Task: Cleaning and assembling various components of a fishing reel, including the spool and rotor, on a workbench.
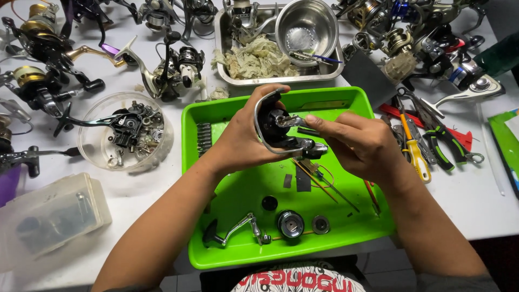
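Note:
My left hand (243, 138) grips a black and silver fishing reel body (281, 130) with its wire bail arm, held above a bright green tray (243, 186). My right hand (359, 143) pinches a silver part at the reel's front, fingertips touching it. On the tray's near side lie a reel handle (235, 230), a round spool (291, 223), a small round cap (320, 224) and a black disc (269, 203). Thin rods and small tools (319, 181) lie under my hands.
A clear bowl (125, 132) of reel parts stands left. At the back, a steel tray (270, 46) holds rags and a steel bowl (306, 24). Several fishing reels ring the white table. Pliers and screwdrivers (427, 143) lie right; a frosted plastic box (51, 213) sits at near left.

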